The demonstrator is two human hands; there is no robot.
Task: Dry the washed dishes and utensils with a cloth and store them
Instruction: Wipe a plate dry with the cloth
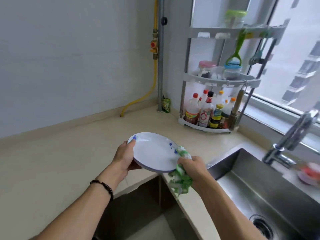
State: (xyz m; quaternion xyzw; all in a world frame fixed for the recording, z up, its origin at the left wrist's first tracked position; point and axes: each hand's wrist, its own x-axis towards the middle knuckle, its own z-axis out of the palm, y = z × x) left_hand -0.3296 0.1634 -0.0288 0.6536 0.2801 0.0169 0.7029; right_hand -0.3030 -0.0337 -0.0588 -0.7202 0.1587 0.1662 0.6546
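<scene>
Left of the sink (270,187), the left hand (123,157) gripped the plate (153,151); the right hand (194,167) clutched the cloth (181,181) against its rim.

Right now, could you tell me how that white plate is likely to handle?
The white plate looks rigid and glazed, so probably slippery if damp. It seems ceramic, likely breakable if dropped. The left hand carries it by the rim alone, suggesting it is fairly light.
</scene>
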